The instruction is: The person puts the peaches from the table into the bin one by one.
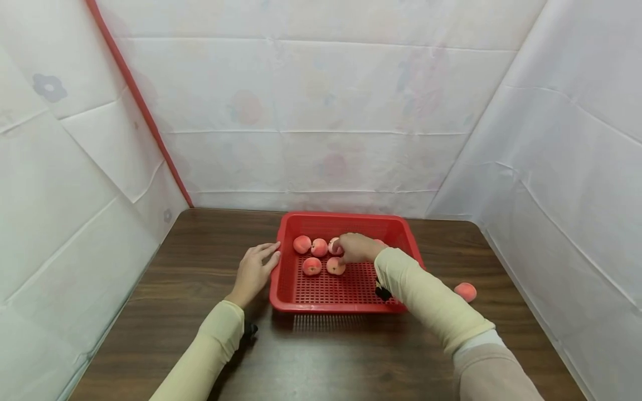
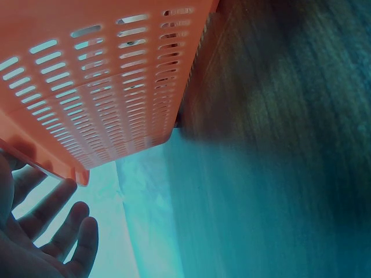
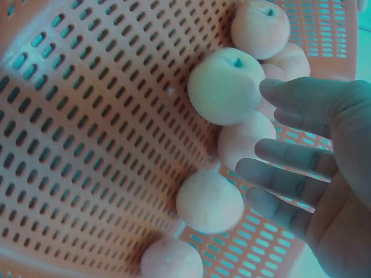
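Observation:
A red perforated plastic basket (image 1: 346,309) holds several pinkish-red peaches (image 1: 312,266), grouped mostly towards its left and back. Inside it, my right hand (image 1: 355,247) hovers over the fruit with fingers loosely extended. In the right wrist view the thumb tip is right at the side of a pale-looking peach (image 3: 225,87), and the other fingers (image 3: 284,179) are spread, gripping nothing. My left hand (image 1: 252,272) rests at the basket's left rim. The left wrist view shows its fingers (image 2: 49,208) relaxed beside the rim, some touching it from outside.
One loose peach (image 1: 465,291) lies on the dark wooden table (image 1: 200,267), to the right of the basket. Another peach (image 1: 379,242) in the basket is partly hidden behind my right wrist. White patterned sheets (image 1: 321,111) hang around the back and sides of the table.

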Available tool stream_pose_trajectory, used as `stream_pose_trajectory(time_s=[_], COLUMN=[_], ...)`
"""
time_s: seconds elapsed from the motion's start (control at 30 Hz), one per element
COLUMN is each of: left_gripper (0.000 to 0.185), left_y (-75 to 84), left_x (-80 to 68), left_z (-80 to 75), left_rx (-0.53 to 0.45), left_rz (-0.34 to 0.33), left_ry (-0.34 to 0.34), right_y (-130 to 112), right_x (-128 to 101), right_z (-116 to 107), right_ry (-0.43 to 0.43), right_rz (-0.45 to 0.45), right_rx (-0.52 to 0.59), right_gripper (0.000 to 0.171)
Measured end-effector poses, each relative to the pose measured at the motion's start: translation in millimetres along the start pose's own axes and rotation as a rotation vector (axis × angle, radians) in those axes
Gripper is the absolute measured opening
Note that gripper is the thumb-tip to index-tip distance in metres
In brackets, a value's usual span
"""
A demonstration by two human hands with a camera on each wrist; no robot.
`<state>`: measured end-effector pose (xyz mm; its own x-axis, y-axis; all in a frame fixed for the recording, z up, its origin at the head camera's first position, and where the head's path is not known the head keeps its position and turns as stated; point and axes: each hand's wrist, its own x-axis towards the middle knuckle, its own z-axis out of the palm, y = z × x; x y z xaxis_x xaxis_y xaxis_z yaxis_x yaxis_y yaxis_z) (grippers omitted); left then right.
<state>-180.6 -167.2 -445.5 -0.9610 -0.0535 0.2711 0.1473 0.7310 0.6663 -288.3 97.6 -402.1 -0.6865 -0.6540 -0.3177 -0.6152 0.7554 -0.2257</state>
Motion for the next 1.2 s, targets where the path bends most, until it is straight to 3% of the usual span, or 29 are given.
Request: stream_pose_trajectory(time_s=[0.67, 1.2], left_gripper=[0.038, 0.038], left_y=[0.8, -3.3], left_x=[4.1, 4.8], left_z=[-3.3, -10.8], left_rx=[0.069, 0.083], left_rz=[0.035, 0.045], left_ry=[-0.002, 0.014], right_y=[22.7, 52.2], right_x=[-26.8, -60.4], right_z=[-33.7, -61.3], right_ry=[0.037, 0.168], right_rz=[0.087, 0.107], right_rx=[0.075, 0.068], right_gripper=[0.038, 0.035])
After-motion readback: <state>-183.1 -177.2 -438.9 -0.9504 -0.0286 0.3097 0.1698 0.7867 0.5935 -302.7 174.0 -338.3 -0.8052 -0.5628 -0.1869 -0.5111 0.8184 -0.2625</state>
